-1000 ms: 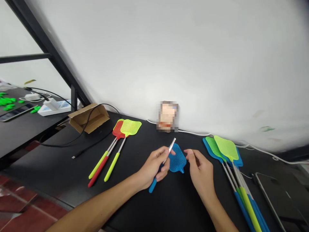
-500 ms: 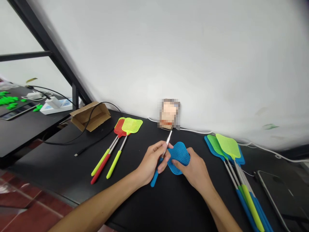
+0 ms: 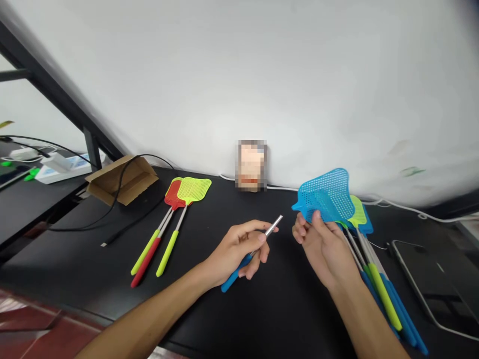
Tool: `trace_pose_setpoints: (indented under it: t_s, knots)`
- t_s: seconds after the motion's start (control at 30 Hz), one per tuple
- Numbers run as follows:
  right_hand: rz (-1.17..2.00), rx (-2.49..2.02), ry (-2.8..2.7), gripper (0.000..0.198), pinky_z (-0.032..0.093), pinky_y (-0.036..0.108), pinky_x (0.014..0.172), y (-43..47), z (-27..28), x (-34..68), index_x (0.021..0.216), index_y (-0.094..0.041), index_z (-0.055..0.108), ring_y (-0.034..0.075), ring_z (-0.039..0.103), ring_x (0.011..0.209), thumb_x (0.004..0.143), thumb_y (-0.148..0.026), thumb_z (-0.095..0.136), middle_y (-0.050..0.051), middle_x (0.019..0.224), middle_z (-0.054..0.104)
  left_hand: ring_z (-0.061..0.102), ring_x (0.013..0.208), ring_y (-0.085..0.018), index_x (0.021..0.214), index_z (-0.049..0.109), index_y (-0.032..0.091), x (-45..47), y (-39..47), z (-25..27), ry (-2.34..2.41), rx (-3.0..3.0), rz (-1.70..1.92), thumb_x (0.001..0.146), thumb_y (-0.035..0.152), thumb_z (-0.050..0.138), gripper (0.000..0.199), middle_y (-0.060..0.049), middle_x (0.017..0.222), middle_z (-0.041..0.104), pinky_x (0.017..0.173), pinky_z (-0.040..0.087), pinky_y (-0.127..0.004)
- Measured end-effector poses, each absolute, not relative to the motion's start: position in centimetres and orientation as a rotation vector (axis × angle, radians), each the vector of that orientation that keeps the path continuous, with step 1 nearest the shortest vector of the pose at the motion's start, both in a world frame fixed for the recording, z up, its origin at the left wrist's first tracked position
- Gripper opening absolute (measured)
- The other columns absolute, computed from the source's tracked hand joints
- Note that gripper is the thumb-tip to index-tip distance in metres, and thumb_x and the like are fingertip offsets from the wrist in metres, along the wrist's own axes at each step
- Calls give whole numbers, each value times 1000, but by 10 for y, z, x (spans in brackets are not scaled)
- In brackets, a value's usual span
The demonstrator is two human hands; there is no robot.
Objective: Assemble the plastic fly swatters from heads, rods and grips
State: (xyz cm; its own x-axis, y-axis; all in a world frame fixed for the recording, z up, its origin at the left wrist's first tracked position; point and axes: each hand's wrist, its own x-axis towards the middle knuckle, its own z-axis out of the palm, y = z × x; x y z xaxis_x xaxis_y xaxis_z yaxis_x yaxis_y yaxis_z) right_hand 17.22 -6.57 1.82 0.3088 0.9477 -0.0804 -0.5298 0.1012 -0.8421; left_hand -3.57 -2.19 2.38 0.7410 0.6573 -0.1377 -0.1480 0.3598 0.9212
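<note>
Between the fingers of my left hand point(image 3: 239, 249) is a metal rod with a blue handle point(image 3: 231, 280); its bare metal tip points up and to the right. My right hand point(image 3: 325, 247) pinches a blue fly swatter head point(image 3: 325, 192) by its lower edge. The head is raised off the table, its narrow neck pointing left towards the rod tip. Rod and head are apart. Behind the right hand lie several fly swatters with blue and green handles point(image 3: 385, 299), their heads partly hidden by the blue one.
To the left lie a red fly swatter point(image 3: 149, 259) and two yellow-green ones point(image 3: 168, 252). Beyond them are an open cardboard box point(image 3: 125, 182) and a black cable point(image 3: 127, 227). A phone point(image 3: 434, 279) lies at the right. A blurred-out upright item point(image 3: 251, 167) leans on the wall.
My right hand has lifted the blue head up and to the right, turning its neck leftward. The rod in my left hand has tilted further right. The view has shifted slightly.
</note>
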Motion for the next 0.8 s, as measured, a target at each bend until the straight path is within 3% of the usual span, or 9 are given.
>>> trace_pose_setpoints:
  t_s: [0.37,0.8]
  knots:
    - [1143,-931,-735,31,40,31,63,-72,16,164,76,-22,59,15,49,67,95,-44,71,0,71,53,53,41,-6,122,68,16,-34,-22,22,571,1114,505,99,37,63,31,1,70,62,35,30,-14]
    - [1028,-1080,-968,26,42,33,67,-75,12,180,81,-22,60,16,50,69,98,-41,67,0,74,54,53,43,-6,119,70,17,-35,-23,20,602,1167,470,98,40,65,32,0,72,63,35,27,-15]
